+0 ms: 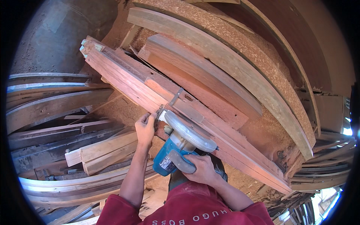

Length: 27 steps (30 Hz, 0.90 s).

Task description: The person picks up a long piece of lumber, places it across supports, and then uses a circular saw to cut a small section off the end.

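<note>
A blue circular saw [165, 159] with a rounded silver blade guard [187, 131] rests on a long reddish wooden plank [123, 80], which lies diagonally before me. My right hand [202, 170] is wrapped round its dark rear handle. At the front of the saw, my left hand [145, 129] has its fingers curled together by the near end of the metal guide bar [175, 96], which crosses the plank. The fingertips seem to grip that end, partly hidden from view. The blade is out of sight under the guard.
Beyond the plank lie a thick wooden block [202, 71] and a long curved beam [232, 52] among sawdust [277, 112]. Stacked boards [48, 138] fill the left side, with short light timber pieces [108, 152] nearer me. More thin boards [322, 172] lie at right.
</note>
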Available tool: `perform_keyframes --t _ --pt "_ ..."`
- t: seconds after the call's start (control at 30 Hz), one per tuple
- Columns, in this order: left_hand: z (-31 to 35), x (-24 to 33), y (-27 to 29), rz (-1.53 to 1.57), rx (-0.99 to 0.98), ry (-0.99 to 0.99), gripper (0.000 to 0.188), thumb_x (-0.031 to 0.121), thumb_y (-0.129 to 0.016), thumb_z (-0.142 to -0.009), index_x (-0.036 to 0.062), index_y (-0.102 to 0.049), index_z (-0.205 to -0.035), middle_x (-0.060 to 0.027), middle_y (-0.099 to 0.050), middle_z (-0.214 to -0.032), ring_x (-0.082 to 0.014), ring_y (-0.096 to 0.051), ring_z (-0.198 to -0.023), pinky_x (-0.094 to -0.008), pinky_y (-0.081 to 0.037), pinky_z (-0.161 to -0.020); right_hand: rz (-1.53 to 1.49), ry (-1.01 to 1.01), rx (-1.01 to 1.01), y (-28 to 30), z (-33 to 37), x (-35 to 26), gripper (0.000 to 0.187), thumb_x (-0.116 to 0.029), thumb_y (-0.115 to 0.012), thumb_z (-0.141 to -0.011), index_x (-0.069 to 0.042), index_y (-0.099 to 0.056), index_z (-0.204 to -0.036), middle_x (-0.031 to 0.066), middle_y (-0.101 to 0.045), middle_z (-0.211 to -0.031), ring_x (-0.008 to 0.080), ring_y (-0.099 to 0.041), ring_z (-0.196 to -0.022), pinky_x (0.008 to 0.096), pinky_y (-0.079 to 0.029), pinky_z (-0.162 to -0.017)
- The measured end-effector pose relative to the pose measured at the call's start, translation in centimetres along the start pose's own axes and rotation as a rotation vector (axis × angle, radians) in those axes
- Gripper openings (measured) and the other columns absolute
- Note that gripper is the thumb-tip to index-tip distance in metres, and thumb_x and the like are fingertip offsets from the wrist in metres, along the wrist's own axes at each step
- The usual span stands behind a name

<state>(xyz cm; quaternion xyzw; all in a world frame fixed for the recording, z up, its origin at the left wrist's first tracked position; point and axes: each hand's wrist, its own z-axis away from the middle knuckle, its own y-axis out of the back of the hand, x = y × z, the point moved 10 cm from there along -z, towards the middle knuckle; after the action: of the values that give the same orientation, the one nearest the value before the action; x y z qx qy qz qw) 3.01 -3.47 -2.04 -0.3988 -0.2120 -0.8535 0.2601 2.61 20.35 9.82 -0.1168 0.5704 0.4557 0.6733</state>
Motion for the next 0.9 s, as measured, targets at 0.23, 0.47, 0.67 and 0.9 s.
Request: perform_keyframes --t 0.23,0.47,0.67,0.9 --pt "-0.4 0.7 0.3 0.005 0.023 -0.006 0.037 0.020 -0.067 -0.093 -0.0126 -0.066 -0.111 -0.0025 -0.066 -0.083 -0.0046 -0.051 -0.064 -0.0211 -0.038 -0.054 0.007 -0.008 -0.006 -0.3 -0.7 -0.3 0.050 -0.023 -0.081 -0.070 -0.004 -0.067 -0.115 0.0143 -0.072 -0.107 0.0306 -0.071 -0.095 0.0407 -0.056 -0.080" --pt "-1.4 0.7 1.0 -0.007 0.005 -0.015 0.034 0.021 -0.067 -0.093 -0.0114 -0.068 -0.104 0.0013 -0.061 -0.075 -0.0037 -0.047 -0.061 -0.0222 -0.034 -0.051 0.021 0.005 -0.001 -0.6 -1.5 -0.7 0.051 -0.022 -0.081 -0.070 -0.004 -0.067 -0.115 0.0150 -0.072 -0.107 0.0314 -0.071 -0.094 0.0409 -0.056 -0.080" --pt "-1.9 1.2 1.3 -0.058 0.009 0.001 0.034 0.021 -0.067 -0.093 -0.0109 -0.068 -0.103 0.0026 -0.059 -0.074 -0.0031 -0.046 -0.061 -0.0219 -0.033 -0.051 -0.006 0.004 0.012 -0.6 -2.3 -1.0 0.051 -0.020 -0.081 -0.069 -0.004 -0.067 -0.114 0.0153 -0.072 -0.106 0.0322 -0.070 -0.094 0.0412 -0.056 -0.081" --pt "-2.5 1.6 1.9 -0.041 0.037 -0.004 0.031 0.021 -0.067 -0.093 -0.0089 -0.069 -0.102 0.0028 -0.059 -0.074 -0.0031 -0.045 -0.061 -0.0225 -0.033 -0.051 -0.006 0.006 0.016 -0.9 -3.0 -1.5 0.049 -0.020 -0.080 -0.069 -0.005 -0.067 -0.114 0.0150 -0.072 -0.105 0.0322 -0.070 -0.093 0.0412 -0.056 -0.080"
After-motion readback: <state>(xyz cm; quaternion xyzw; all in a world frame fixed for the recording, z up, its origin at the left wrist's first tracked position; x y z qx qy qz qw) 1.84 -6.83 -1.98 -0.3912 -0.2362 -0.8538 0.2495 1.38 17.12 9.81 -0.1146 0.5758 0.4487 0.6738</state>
